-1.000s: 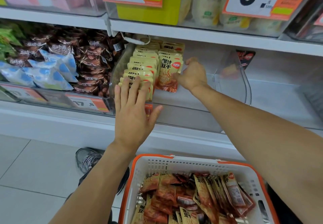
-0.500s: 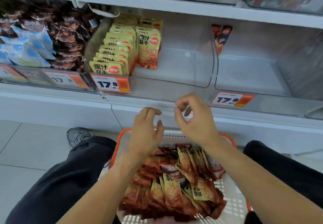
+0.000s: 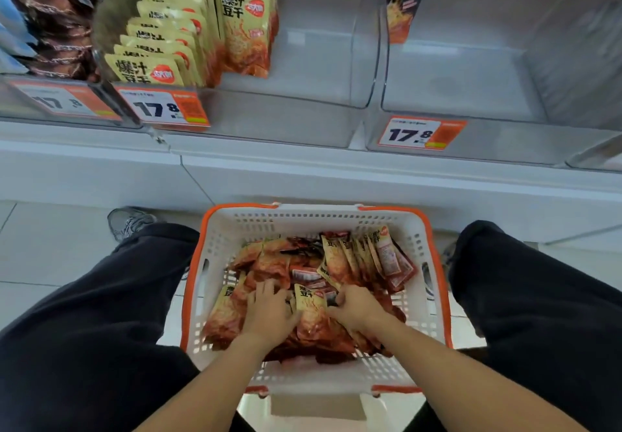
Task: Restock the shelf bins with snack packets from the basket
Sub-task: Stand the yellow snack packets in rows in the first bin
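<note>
Left hand (image 3: 271,310): down in the basket (image 3: 215,229), fingers curled, gathering snack packets (image 3: 309,300)
Right hand (image 3: 356,307): pinching the same bunch, squaring it for one lift
Shelf bin (image 3: 303,61): half filled, room beside the standing row

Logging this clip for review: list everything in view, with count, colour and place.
basket: one, white with orange rim, on the floor between the legs
loose packets: many, red and yellow, heaped in the basket
shelved packets: two rows, yellow and red, upright in the middle clear bin
single packet: one, dark red, at the right bin's back left
dark brown packets: many, left bin
price tags: three, white and orange, bin fronts
shoe: one, grey, floor left
legs: two, black trousers
left hand: on the packets
right hand: fingers among the packets
</note>
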Demonstrator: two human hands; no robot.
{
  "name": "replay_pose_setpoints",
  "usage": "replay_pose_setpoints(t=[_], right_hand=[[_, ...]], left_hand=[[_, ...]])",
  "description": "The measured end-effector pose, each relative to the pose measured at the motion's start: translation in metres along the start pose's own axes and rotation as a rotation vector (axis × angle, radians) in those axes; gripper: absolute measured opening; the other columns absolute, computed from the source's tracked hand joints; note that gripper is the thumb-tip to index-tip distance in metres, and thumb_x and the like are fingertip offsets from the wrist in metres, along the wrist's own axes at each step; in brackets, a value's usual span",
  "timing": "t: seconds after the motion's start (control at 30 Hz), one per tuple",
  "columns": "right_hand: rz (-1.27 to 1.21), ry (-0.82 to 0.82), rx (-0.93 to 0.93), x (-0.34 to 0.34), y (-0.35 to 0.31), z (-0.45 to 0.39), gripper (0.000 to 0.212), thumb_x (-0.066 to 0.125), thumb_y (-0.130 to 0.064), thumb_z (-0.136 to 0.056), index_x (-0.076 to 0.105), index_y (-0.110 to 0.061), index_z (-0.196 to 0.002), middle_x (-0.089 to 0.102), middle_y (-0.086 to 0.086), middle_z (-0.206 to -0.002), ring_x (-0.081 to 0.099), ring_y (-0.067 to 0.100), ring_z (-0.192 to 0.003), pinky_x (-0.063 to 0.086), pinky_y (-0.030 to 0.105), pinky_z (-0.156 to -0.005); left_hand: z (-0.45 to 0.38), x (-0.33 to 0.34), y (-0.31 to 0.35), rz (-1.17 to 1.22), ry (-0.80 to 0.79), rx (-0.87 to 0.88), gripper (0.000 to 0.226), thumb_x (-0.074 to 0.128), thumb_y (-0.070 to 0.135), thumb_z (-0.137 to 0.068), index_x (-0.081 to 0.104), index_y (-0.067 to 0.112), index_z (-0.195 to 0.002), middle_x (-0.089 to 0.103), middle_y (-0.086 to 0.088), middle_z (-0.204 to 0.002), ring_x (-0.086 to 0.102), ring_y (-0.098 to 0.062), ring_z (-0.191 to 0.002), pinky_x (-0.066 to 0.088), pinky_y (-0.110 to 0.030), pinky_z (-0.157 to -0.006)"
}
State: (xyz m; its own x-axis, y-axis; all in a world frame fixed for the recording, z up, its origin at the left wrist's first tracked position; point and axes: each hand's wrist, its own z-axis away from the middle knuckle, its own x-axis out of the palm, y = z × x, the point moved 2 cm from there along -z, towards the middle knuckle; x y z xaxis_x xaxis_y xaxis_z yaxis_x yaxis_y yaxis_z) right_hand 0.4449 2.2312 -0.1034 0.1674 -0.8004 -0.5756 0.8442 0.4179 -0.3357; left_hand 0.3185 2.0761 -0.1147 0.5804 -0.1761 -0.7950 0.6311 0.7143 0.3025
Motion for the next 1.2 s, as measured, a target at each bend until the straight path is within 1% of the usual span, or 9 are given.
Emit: replay_pose_setpoints(t=[0.13, 0.4, 0.5, 0.6, 0.7, 0.83, 0.9, 1.0, 1.2], right_hand=[[-0.215, -0.008, 0.036, 0.04, -0.01, 0.005, 0.036, 0.072, -0.042, -0.087, 0.054, -0.02, -0.065, 0.058, -0.005, -0.065, 0.06, 0.014, -0.065, 0.045, 0.03, -0.059], [-0.313, -0.156, 0.145, 0.03, -0.006, -0.009, 0.043, 0.087, -0.028, -0.072, 0.07, -0.013, -0.109, 0.072, 0.001, -0.105, 0.067, 0.016, -0.094, 0.055, 0.029, -0.08], [-0.139, -0.222, 0.101, 0.008, -0.016, -0.013, 0.059, 0.089, -0.037, -0.067, 0.066, -0.013, -0.115, 0.07, 0.004, -0.114, 0.066, 0.019, -0.098, 0.056, 0.034, -0.089], [0.003, -0.227, 0.039, -0.018, -0.028, -0.013, 0.063, 0.087, -0.039, -0.07, 0.061, -0.014, -0.121, 0.067, 0.006, -0.114, 0.066, 0.023, -0.102, 0.055, 0.034, -0.083], [-0.101, -0.125, -0.058, -0.048, -0.04, -0.005, 0.041, 0.08, -0.033, -0.079, 0.062, -0.019, -0.113, 0.07, 0.005, -0.103, 0.071, 0.021, -0.086, 0.057, 0.035, -0.07], [-0.369, -0.017, -0.242, -0.096, -0.063, 0.02, 0.042, 0.091, -0.041, -0.063, 0.07, -0.023, -0.095, 0.075, -0.005, -0.089, 0.072, 0.011, -0.082, 0.06, 0.036, -0.073], [-0.473, 0.027, -0.299, -0.114, -0.076, 0.035, 0.04, 0.093, -0.036, -0.062, 0.073, -0.023, -0.095, 0.077, -0.008, -0.091, 0.072, 0.008, -0.086, 0.058, 0.037, -0.085], [-0.607, 0.158, -0.319, -0.137, -0.096, 0.057, 0.036, 0.091, -0.029, -0.068, 0.068, -0.024, -0.095, 0.075, -0.008, -0.089, 0.07, 0.001, -0.08, 0.056, 0.023, -0.075], [-0.853, 0.327, -0.476, -0.173, -0.138, 0.094, 0.024, 0.076, -0.018, -0.086, 0.061, -0.018, -0.105, 0.078, -0.002, -0.088, 0.075, 0.016, -0.084, 0.059, 0.037, -0.083]], left_hand=[[0.003, 0.003, 0.002, -0.024, 0.005, 0.002, 0.04, 0.059, 0.054, -0.088, 0.062, 0.03, -0.121, 0.035, 0.001, -0.143, 0.024, -0.02, -0.139, 0.02, -0.038, -0.113], [-0.002, -0.005, 0.011, -0.022, -0.071, -0.024, 0.032, 0.058, 0.046, -0.091, 0.072, 0.024, -0.109, 0.037, -0.002, -0.145, 0.027, -0.024, -0.138, 0.02, -0.041, -0.114], [-0.009, -0.018, 0.014, 0.057, -0.099, -0.092, 0.026, 0.056, 0.042, -0.092, 0.075, 0.024, -0.09, 0.053, -0.002, -0.121, 0.042, -0.026, -0.123, 0.032, -0.042, -0.104], [-0.013, -0.05, 0.016, 0.309, -0.064, -0.096, 0.03, 0.061, 0.037, -0.091, 0.057, 0.017, -0.068, 0.052, 0.003, -0.069, 0.055, -0.016, -0.072, 0.044, -0.037, -0.068], [-0.015, -0.1, 0.024, 0.547, 0.03, -0.068, 0.01, 0.064, 0.033, -0.093, 0.055, 0.028, -0.094, 0.059, 0.014, -0.084, 0.057, -0.005, -0.078, 0.048, -0.029, -0.074], [-0.013, -0.166, 0.029, 0.763, 0.041, -0.062, 0.041, 0.074, 0.044, -0.085, 0.053, 0.026, -0.115, 0.064, 0.011, -0.105, 0.063, -0.008, -0.096, 0.05, -0.022, -0.081], [-0.009, -0.192, 0.03, 1.026, 0.025, -0.061, 0.057, 0.083, 0.033, -0.08, 0.053, 0.019, -0.126, 0.07, 0.002, -0.108, 0.068, -0.014, -0.097, 0.056, -0.028, -0.083], [-0.002, -0.23, 0.035, 1.291, 0.042, -0.016, 0.081, 0.092, 0.02, -0.063, 0.052, 0.011, -0.133, 0.072, -0.005, -0.11, 0.069, -0.022, -0.103, 0.053, -0.035, -0.095], [0.008, -0.27, 0.048, 1.085, -0.022, 0.204, 0.056, 0.088, 0.024, -0.073, 0.064, 0.012, -0.122, 0.075, -0.006, -0.108, 0.072, -0.024, -0.099, 0.057, -0.038, -0.092]])
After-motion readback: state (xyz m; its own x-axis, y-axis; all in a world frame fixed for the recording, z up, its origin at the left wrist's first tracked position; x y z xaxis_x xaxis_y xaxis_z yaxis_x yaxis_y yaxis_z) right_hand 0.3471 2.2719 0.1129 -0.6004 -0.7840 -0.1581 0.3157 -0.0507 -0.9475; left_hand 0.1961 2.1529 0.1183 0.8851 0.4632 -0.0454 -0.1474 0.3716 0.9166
